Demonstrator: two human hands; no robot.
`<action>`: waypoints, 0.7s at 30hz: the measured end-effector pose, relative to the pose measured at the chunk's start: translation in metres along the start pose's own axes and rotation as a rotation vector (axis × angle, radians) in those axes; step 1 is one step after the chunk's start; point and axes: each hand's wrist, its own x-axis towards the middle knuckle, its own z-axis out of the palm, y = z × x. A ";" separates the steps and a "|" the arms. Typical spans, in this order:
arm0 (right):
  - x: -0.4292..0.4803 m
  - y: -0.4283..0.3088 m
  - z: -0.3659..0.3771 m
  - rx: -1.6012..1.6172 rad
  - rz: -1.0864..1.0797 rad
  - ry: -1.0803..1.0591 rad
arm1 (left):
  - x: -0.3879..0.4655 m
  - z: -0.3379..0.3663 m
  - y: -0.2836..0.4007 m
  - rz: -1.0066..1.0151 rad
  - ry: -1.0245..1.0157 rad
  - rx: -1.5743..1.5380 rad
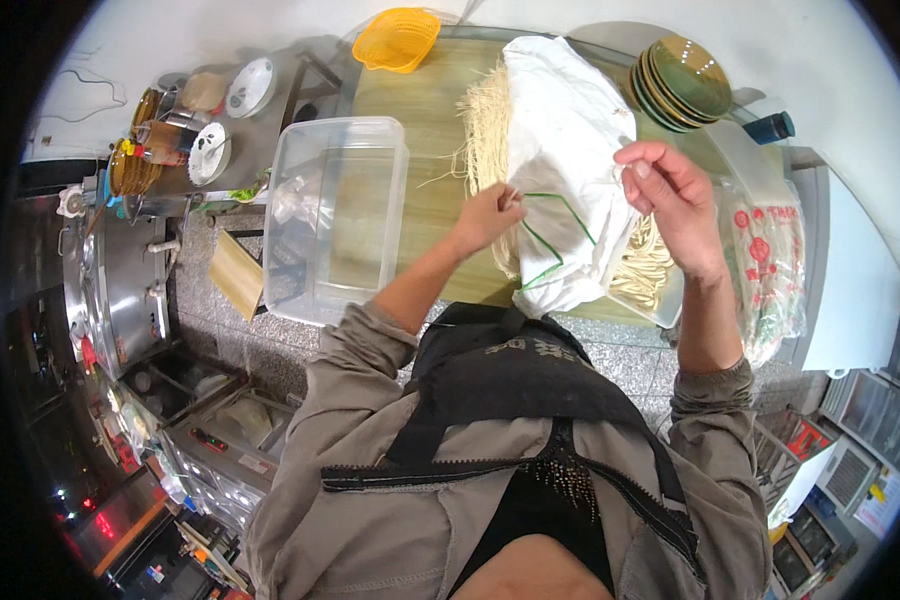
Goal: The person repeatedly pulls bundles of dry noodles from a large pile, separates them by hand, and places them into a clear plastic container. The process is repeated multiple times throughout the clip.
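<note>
A white cloth with a green strip along part of its edge lies over fresh noodles on the wooden table. My left hand is at the cloth's left side, its fingertips pinched by one end of the green strip. Above the cloth's right side is my right hand, thumb and fingertips together near a whitish bit; whether this is cloth or something else is unclear. Thicker noodles lie in a clear plastic tray below my right hand, partly under the cloth.
An open clear plastic bin stands left on the table. A yellow plastic basket and stacked green-brown plates are at the far side. Right of the tray lies a printed plastic bag. Bowls stand on a side counter.
</note>
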 end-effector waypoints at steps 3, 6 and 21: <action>0.008 -0.012 -0.006 0.001 -0.053 0.043 | 0.009 0.037 -0.029 -0.104 0.186 0.179; 0.007 -0.007 -0.019 -0.021 -0.033 0.103 | 0.016 0.043 -0.042 -0.088 0.224 0.255; -0.078 0.080 -0.096 0.189 0.092 0.501 | 0.033 0.034 0.097 0.312 0.049 0.671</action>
